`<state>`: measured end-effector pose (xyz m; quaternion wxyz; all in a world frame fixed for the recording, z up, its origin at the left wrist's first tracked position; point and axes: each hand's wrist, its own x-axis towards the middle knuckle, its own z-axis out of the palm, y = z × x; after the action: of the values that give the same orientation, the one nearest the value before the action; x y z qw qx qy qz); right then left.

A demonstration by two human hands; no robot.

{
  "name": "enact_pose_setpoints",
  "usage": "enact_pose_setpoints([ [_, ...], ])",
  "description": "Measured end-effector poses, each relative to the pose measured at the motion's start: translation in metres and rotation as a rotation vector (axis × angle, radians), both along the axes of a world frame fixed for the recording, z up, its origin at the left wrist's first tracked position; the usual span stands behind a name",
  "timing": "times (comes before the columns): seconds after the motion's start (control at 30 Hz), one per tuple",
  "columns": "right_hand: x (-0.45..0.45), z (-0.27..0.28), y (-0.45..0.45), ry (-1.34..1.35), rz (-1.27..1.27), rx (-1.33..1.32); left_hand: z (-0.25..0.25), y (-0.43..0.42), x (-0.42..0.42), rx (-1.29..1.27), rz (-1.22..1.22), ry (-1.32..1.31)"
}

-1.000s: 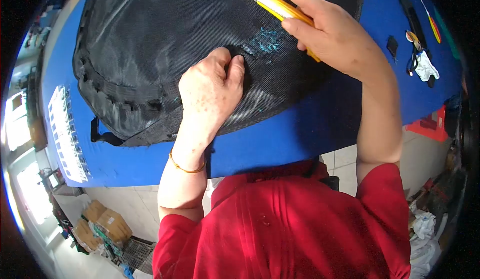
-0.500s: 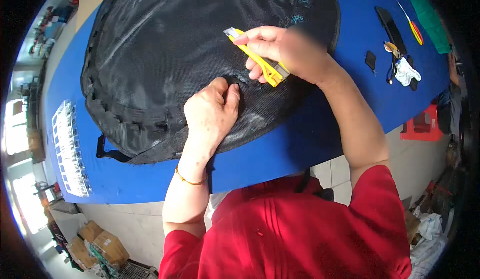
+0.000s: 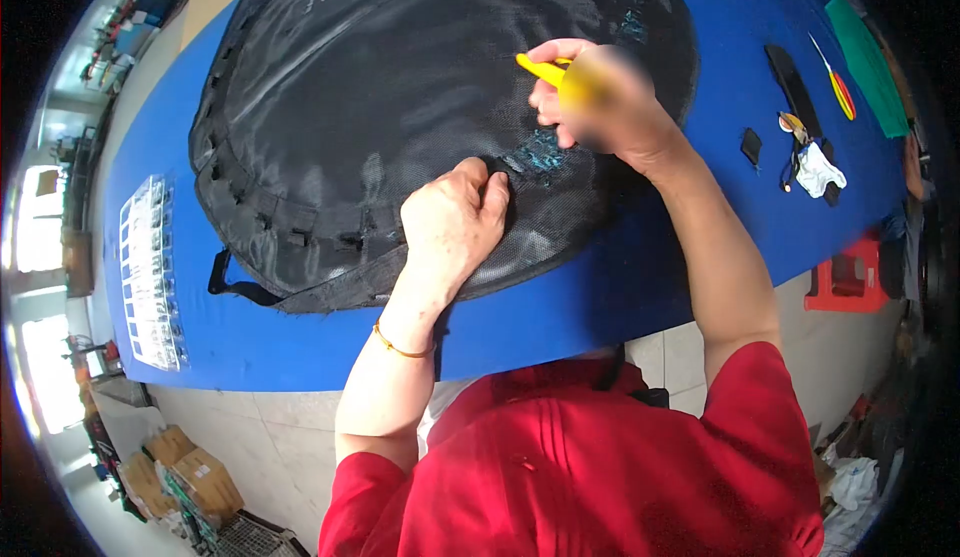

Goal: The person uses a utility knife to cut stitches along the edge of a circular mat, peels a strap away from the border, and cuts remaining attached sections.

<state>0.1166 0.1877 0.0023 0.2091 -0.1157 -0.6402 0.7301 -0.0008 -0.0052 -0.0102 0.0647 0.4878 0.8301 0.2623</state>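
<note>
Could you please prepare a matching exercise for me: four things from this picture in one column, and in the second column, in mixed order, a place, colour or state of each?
Column one
1. left hand
2. cutter
3. stool
4. boxes

Column two
A. red, at the right side of the picture
B. brown, at the lower left of the picture
C. fingers curled, on the black mesh
D. yellow, in the right hand

Right pairs: 1-C, 2-D, 3-A, 4-B.
</note>
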Motion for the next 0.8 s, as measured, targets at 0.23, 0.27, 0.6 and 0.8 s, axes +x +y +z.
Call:
enact_pose_setpoints([
  [0.23, -0.001, 0.004, 0.003, 0.145, -0.335, -0.094, -0.004, 0.0, 0.001, 0.048, -0.003, -0.003],
  [0.27, 0.002, 0.004, 0.003, 0.144, -0.376, -0.109, -0.005, 0.0, 0.0, 0.053, -0.007, 0.008],
  [0.6, 0.003, 0.004, 0.005, 0.051, -0.384, -0.139, -0.008, 0.001, 0.002, 0.084, -0.008, 0.006],
  [0.8, 0.005, 0.006, 0.003, 0.117, -0.37, -0.165, -0.005, 0.001, 0.004, 0.063, 0.056, -0.021],
])
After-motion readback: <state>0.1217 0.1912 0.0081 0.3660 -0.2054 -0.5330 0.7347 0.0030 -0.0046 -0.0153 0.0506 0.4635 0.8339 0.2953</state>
